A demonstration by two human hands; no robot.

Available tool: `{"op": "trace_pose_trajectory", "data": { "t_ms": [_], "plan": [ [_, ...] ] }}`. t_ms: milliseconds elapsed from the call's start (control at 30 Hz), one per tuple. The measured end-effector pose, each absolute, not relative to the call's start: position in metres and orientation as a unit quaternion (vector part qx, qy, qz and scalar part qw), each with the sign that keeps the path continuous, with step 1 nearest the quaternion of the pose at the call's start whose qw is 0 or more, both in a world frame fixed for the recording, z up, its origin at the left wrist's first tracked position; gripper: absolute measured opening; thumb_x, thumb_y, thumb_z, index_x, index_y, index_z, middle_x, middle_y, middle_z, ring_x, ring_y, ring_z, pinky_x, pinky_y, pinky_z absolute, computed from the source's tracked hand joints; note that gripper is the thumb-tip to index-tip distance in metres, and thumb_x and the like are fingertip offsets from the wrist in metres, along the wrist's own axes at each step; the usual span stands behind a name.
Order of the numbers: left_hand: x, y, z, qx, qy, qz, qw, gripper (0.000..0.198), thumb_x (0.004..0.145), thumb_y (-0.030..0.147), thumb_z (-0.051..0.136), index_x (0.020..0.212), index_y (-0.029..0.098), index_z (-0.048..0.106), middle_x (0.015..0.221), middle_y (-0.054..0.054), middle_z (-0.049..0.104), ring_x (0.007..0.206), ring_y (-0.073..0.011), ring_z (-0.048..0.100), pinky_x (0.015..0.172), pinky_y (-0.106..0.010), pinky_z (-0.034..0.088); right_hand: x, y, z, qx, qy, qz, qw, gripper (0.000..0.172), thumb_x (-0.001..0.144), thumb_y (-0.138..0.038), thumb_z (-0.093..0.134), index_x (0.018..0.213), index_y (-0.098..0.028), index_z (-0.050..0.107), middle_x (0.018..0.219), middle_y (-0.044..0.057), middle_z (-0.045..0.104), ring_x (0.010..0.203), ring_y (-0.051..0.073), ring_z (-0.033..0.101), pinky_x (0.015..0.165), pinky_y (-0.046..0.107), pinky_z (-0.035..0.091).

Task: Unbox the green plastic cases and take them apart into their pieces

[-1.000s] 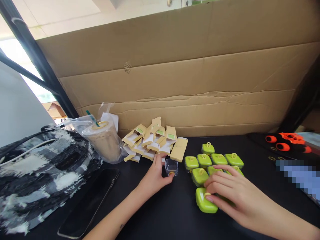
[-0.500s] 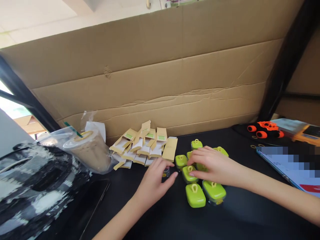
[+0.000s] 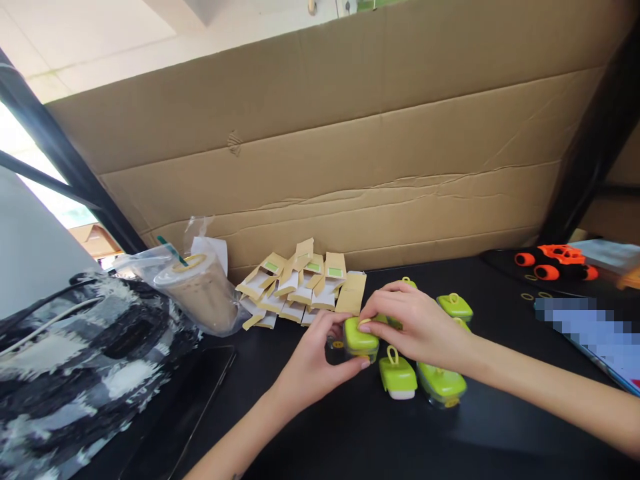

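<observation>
A small box with a bright green lid and clear base is between my two hands. My left hand holds it from the left, thumb at the front and fingers behind. My right hand pinches the loop on the lid from above. Partly hidden behind my left fingers is a small clear container with a yellow mark. Several like boxes stand around my right hand: a green-lidded box with a white lower part, a wider green-lidded box and another green-lidded box farther back. My right hand covers some others.
Several opened brown card boxes lie piled behind my left hand. A bagged iced drink, a dark phone and a black-and-white cloth are at left. On the right are an orange toy car and a blue-edged tablet. Cardboard walls the back.
My right hand has moved left with a green-lidded box by its loop, out of the group. My left hand has closed around that box. The view has shifted slightly left.
</observation>
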State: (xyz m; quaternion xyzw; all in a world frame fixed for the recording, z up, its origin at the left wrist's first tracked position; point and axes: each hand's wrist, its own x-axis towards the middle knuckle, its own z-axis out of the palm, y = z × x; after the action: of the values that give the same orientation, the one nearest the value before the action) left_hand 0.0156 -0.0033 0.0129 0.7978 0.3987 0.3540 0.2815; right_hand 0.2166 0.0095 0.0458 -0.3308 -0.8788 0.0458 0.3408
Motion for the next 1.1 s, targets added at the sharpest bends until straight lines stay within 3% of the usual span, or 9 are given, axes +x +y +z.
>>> {"op": "trace_pose_trajectory", "data": {
  "t_ms": [100,267,433,600,767,833,1100],
  "plan": [
    [0.011,-0.008,0.006,0.803,0.411,0.336,0.270,0.058,0.072,0.019,0.071,0.123,0.021,0.044,0.110,-0.005,0.055,0.096,-0.0196,0.056,0.089,-0.036,0.048,0.217,0.011,0.040,-0.345,-0.858,0.072,0.373,0.009,0.088,-0.024,0.056,0.080,-0.022,0.060,0.079,-0.001,0.068,0.080,0.017,0.061,0.080,0.033,0.044],
    [0.006,-0.012,0.007,0.848,0.410,0.252,0.223,0.041,0.070,0.012,0.062,0.108,0.019,0.051,0.106,-0.006,0.052,0.101,-0.0214,0.054,0.090,-0.036,0.047,0.244,0.015,0.049,-0.389,-0.823,0.120,0.397,0.014,0.091,-0.032,0.052,0.084,-0.022,0.060,0.082,0.001,0.067,0.076,0.016,0.062,0.069,0.027,0.049],
    [-0.004,-0.010,0.016,0.846,0.460,0.192,0.188,0.037,0.070,0.015,0.060,0.106,0.020,0.050,0.108,-0.007,0.049,0.097,-0.0226,0.056,0.087,-0.039,0.048,0.291,0.004,0.060,-0.406,-0.841,0.156,0.323,0.020,0.089,-0.039,0.055,0.081,-0.023,0.062,0.080,0.002,0.067,0.074,0.017,0.062,0.068,0.028,0.050],
    [-0.010,-0.006,0.015,0.839,0.474,0.190,0.187,0.038,0.069,0.018,0.064,0.105,0.020,0.050,0.126,-0.010,0.042,0.116,-0.0265,0.049,0.099,-0.041,0.042,0.343,-0.012,0.048,-0.442,-0.841,0.140,0.279,0.022,0.087,-0.043,0.055,0.077,-0.026,0.064,0.075,0.003,0.066,0.066,0.019,0.062,0.059,0.029,0.052],
    [-0.009,0.001,0.010,0.827,0.463,0.198,0.251,0.037,0.073,0.017,0.061,0.108,0.021,0.048,0.108,-0.005,0.055,0.096,-0.0206,0.057,0.087,-0.037,0.048,0.367,-0.016,0.027,-0.477,-0.840,0.192,0.173,0.024,0.088,-0.045,0.052,0.077,-0.027,0.064,0.076,0.003,0.067,0.067,0.021,0.063,0.059,0.030,0.053],
    [-0.008,0.004,0.007,0.826,0.454,0.219,0.254,0.037,0.074,0.018,0.061,0.108,0.021,0.048,0.110,-0.005,0.055,0.098,-0.0207,0.057,0.089,-0.037,0.048,0.360,-0.017,0.025,-0.485,-0.838,0.202,0.144,0.026,0.089,-0.045,0.051,0.076,-0.027,0.063,0.075,0.003,0.066,0.066,0.020,0.063,0.059,0.030,0.052],
    [-0.006,0.012,-0.001,0.831,0.443,0.262,0.212,0.039,0.072,0.016,0.061,0.108,0.021,0.047,0.116,-0.009,0.055,0.112,-0.0250,0.054,0.100,-0.044,0.043,0.331,-0.012,0.034,-0.451,-0.862,0.167,0.160,0.018,0.086,-0.042,0.056,0.081,-0.027,0.064,0.081,0.004,0.068,0.072,0.022,0.066,0.063,0.033,0.055]
  ]
}}
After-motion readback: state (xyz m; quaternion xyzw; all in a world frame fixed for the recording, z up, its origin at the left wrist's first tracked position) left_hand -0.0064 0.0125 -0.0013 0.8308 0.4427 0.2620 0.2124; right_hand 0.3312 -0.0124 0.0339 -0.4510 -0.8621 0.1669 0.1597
